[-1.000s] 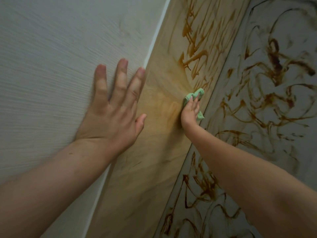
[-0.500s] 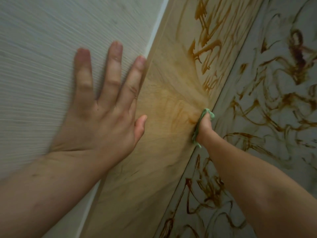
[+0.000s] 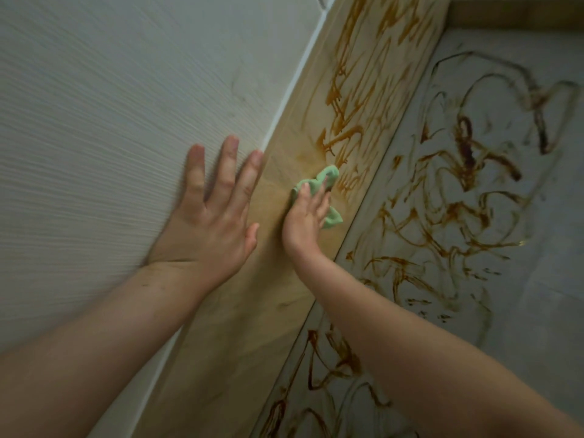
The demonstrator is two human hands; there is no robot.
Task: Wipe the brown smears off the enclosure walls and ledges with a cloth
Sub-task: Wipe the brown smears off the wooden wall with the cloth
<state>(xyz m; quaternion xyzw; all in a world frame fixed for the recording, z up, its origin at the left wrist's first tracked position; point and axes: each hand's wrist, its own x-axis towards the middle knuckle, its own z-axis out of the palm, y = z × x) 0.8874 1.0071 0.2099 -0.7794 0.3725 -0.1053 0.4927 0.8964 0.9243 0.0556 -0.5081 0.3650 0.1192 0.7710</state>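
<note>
Reaching up from the bottom edge, 2 bare forearms ran toward the middle of the view: the left forearm [image 3: 94,349] over a white panel [image 3: 110,105], the right forearm [image 3: 417,349] over a grey surface [image 3: 537,311]. Nearest the camera, between the arms, the tan board [image 3: 240,343] looked mostly clean, with only faint marks. The left hand [image 3: 208,222] lay flat on the white panel, its fingers straight and spread, the thumb out over the edge of the tan board. Just beside it, the right hand [image 3: 305,221] pressed a green cloth [image 3: 328,178] against the tan board with its fingers laid straight over the fabric. The cloth was bunched, with 1 end poking out past the fingertips and another corner out at the little-finger side. Whether the thumb hooked the cloth could not be told. Beyond it, brown smears [image 3: 344,134] streaked the tan board up to the top of the view. More looping brown marks covered the grey surface on the right, both near and far. A thin white strip [image 3: 294,86] divided the white panel from the tan board, and a wooden ledge [image 3: 512,14] closed the far end.
</note>
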